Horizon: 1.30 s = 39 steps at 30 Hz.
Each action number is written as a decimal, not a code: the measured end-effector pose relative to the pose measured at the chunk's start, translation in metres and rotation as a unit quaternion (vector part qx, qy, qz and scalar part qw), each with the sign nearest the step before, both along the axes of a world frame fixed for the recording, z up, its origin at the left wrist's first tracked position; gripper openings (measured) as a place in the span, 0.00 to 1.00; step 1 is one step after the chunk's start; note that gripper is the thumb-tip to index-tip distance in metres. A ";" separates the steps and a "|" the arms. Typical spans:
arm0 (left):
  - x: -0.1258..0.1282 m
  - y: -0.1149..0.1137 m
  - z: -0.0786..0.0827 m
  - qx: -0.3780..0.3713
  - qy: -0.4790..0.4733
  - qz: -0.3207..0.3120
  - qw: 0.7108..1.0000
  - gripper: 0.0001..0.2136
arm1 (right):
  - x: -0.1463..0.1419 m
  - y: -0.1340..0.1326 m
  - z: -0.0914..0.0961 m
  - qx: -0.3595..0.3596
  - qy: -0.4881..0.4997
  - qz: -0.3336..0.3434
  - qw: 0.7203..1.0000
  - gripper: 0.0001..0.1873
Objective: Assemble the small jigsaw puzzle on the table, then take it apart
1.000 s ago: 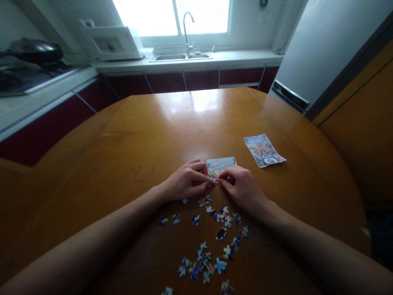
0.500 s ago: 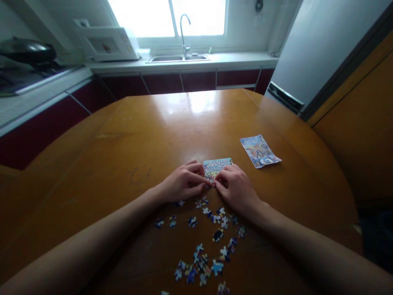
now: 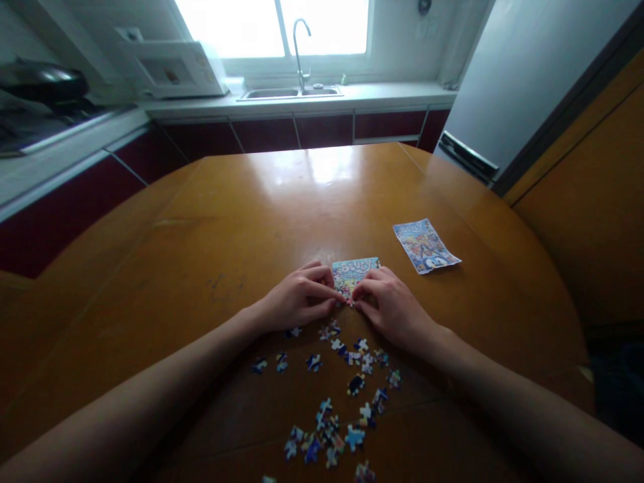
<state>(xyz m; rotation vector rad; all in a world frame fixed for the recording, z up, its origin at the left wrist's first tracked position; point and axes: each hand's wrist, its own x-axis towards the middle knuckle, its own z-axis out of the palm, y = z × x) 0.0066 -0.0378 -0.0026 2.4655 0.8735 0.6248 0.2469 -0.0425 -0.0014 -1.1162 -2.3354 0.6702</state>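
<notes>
A partly assembled jigsaw puzzle (image 3: 355, 268) with a pale blue top edge lies flat on the table between my hands. Along its left side my left hand (image 3: 306, 295) holds it, fingers bent and the index fingertip pressed at the lower edge. From the right, my right hand (image 3: 390, 303) pinches a small pinkish puzzle piece (image 3: 351, 303) between thumb and index finger at that same lower edge. My right fingers cover the puzzle's lower right part. Nearer me lie several loose puzzle pieces (image 3: 329, 433), some overlapping, others scattered singly such as a dark blue piece (image 3: 356, 384).
A creased printed picture sheet (image 3: 425, 247) lies to the right on the wooden table (image 3: 241, 221). Beyond the table are a counter with a sink (image 3: 272, 94), a microwave (image 3: 174, 70) and a pan (image 3: 43, 80) on the stove. A fridge (image 3: 533, 80) stands at right.
My right fingertips have shifted very slightly right, showing more of the piece at the puzzle's lower edge. My left hand stays in place; the view has tilted slightly.
</notes>
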 end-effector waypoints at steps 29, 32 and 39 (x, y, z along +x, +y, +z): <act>0.004 -0.003 0.004 0.034 0.034 -0.019 0.999 0.13 | 0.003 0.001 0.001 0.029 -0.012 0.007 0.999 0.08; 0.003 -0.003 0.004 0.039 0.031 -0.017 0.999 0.12 | 0.004 0.001 0.003 0.042 -0.026 0.015 0.999 0.09; 0.004 -0.002 0.005 0.040 0.030 -0.018 0.999 0.12 | 0.005 -0.002 0.010 0.049 -0.043 0.029 0.997 0.11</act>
